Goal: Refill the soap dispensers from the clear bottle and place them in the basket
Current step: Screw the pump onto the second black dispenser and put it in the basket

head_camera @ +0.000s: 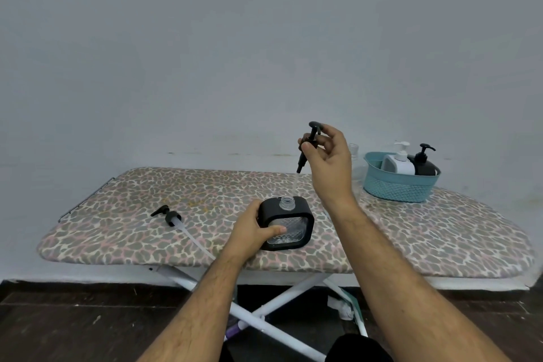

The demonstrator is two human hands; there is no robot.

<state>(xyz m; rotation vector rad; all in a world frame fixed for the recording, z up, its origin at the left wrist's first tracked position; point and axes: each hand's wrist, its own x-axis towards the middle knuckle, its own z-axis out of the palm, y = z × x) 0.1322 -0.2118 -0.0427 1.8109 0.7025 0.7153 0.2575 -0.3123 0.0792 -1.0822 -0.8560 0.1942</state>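
We have our left hand (pixel 255 231) wrapped around the black-framed square soap dispenser (pixel 286 223), which stands on the leopard-print ironing board (pixel 123 209) with its threaded neck (pixel 286 203) bare. Our right hand (pixel 329 161) pinches the black pump head (pixel 311 141) above it, and the pale dip tube (pixel 294 182) hangs down toward the neck, its tip apparently just clear of the opening

The tube is thin and bends easily, so if we swing the pump aside too quickly it could drip or flick soap onto the fabric cover. The dispenser's clear panel looks close to empty, so it is light, and any snag of the tube on the rim could tip it unless our left hand holds firm

The clear bottle (pixel 357 166) is mostly hidden behind our right hand, just beside the teal basket (pixel 396 185); reaching for it blind could knock it over or nudge the basket, which already holds a white dispenser (pixel 399 163) and a black dispenser (pixel 424 164). A second pump (pixel 169 214) lies loose on the board to the left, its tube pointing toward the near edge, where a stray sleeve or forearm could sweep it off
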